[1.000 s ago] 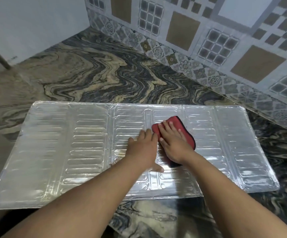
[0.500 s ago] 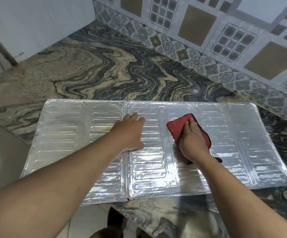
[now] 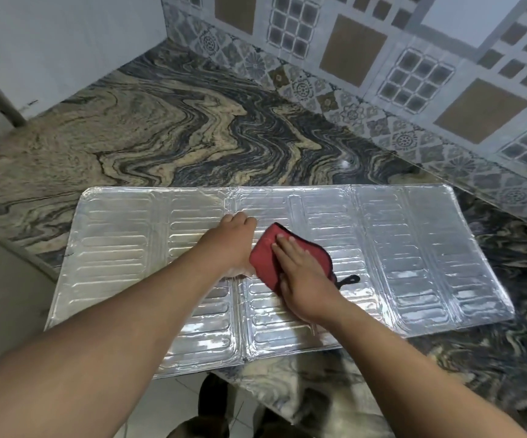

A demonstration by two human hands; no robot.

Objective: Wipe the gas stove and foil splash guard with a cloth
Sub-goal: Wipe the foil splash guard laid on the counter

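The right hand (image 3: 306,279) covers much of the red cloth (image 3: 265,251).

One head-worn wide-angle camera looks forward and steeply down from above the near edge of the foil splash guard (image 3: 413,248), close enough that both forearms run in from the bottom corners. Beyond the guard lie the marbled counter (image 3: 161,137) and the tiled wall (image 3: 382,58), lines bowed toward the edges
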